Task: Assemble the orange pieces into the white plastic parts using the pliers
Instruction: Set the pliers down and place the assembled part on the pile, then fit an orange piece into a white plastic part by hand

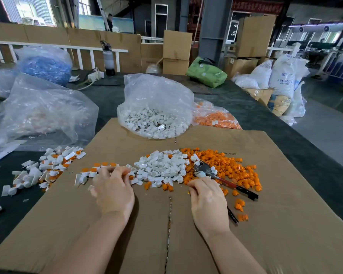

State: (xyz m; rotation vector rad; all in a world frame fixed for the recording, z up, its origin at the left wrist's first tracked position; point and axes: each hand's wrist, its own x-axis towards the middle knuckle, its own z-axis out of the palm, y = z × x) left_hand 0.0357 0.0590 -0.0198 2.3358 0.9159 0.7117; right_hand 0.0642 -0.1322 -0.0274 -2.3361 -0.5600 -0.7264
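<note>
While the left hand [113,191] lies knuckles-up on the flattened cardboard sheet [127,234], its fingers are curled down over the near end of a short row of white parts with orange tops [99,169], and a bit of orange shows at its fingertips; whether they actually pinch a piece cannot be told. The right hand [208,202] rests just right of the sheet's centre seam with its fingers curled around the pliers [216,175], whose metal head points away from the person and sits at the border between the two loose heaps, with one red and black handle sticking out to the right and the other showing below the hand. The heap of white plastic parts [162,167] lies in the middle of the cardboard, touching the heap of orange pieces [226,167], which spreads toward the sheet's right edge, with a few stray ones nearer the person. A pile of assembled white-and-orange parts [46,169] lies across the cardboard's left edge, spilling onto the dark worktop [265,125]. At the sheet's far edge stands an open clear bag of white parts [156,115], and just to its right a clear bag of orange pieces [216,117]. A large crumpled clear bag [42,111] sits off the far left corner.
</note>
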